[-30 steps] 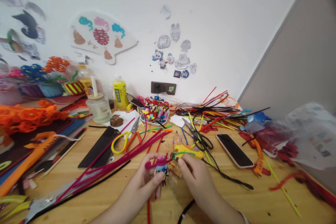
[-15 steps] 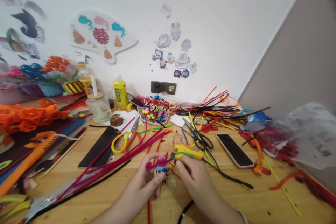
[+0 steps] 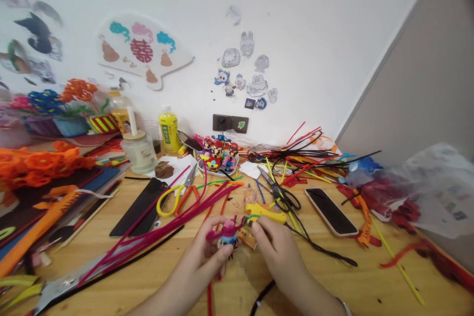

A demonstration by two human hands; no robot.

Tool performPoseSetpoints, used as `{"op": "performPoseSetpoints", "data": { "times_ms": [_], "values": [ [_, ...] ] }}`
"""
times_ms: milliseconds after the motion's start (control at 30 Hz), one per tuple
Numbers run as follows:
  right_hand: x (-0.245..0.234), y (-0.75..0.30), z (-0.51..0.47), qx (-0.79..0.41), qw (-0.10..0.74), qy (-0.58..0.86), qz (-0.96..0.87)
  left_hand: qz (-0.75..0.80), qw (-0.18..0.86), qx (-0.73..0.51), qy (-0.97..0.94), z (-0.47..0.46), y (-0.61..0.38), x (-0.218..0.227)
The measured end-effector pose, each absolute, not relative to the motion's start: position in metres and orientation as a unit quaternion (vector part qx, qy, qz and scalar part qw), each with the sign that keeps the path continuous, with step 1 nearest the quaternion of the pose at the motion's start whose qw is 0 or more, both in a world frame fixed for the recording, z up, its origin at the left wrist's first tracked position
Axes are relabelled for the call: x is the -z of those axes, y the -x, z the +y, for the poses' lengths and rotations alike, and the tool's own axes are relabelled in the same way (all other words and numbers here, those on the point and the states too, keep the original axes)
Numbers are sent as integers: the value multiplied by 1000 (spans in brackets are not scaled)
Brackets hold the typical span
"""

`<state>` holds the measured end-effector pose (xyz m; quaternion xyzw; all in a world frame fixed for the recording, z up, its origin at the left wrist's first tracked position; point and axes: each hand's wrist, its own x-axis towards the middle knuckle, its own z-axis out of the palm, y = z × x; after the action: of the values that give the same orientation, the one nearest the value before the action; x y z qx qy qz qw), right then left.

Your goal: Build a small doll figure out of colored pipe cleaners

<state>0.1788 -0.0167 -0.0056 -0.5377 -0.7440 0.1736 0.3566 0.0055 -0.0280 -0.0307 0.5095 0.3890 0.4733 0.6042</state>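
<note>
Small pipe-cleaner figure [image 3: 226, 235] with a pink top, upright near the middle of the table's [image 3: 370, 286] front edge. The left hand [image 3: 205, 259] is closed around its lower body; the right hand [image 3: 277, 254] has its fingertips narrowly pinched on the figure's right side. Just behind lies a yellow tool [image 3: 268, 213], with scissors [image 3: 281, 195] beyond it. A phone [image 3: 331, 211] lies toward the right edge and magenta pipe cleaners [image 3: 166, 232] fan out to the left.

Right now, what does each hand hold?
Left hand: closed on the figure.
Right hand: fingertips at its green wire; grip cannot be told.
</note>
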Motion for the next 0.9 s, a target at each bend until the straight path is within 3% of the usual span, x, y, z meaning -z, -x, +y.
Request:
{"op": "performPoseSetpoints", "data": {
  "times_ms": [200, 433, 567, 733, 900],
  "values": [
    [7, -181, -18, -176, 349, 504, -770, 395, 611, -500, -469, -25, -4, 13],
    [8, -175, -16, -62, 219, 464, -856, 425, 633, -564, -317, -22, 3, -9],
    [13, -170, -20, -54, 201, 416, -885, 358, 680, -562, -307, -14, 7, -1],
    [15, -174, -13, -65, 240, 433, -866, 334, 691, -563, -306, -13, 9, 0],
    [13, -189, 1, -116, 401, 494, -762, 392, 642, -564, -340, -16, 7, 0]
  ]
}}
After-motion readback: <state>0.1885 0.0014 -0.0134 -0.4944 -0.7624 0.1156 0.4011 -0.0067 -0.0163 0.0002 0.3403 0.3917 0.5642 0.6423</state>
